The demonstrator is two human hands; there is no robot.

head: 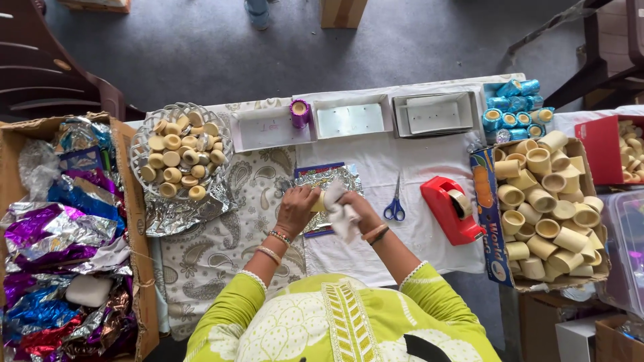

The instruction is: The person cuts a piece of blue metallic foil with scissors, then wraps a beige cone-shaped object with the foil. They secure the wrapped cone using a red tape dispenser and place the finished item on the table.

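White cloth covered the surface (pixel 402 161), and a sheet of silver foil (pixel 315 179) lay in the middle, just under the hands. The left hand (pixel 297 209) had its grip closed around a small tan cup (pixel 319 201), while the right hand (pixel 359 208) pressed a white cloth (pixel 341 213) against it. Wiping went best with the cup held still and turned slowly, low over the foil.

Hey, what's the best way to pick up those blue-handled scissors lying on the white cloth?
Take the scissors by the blue handle loops, which lie nearest the person, coming in with the right hand from the near side. The closed blades point away, toward the white trays.
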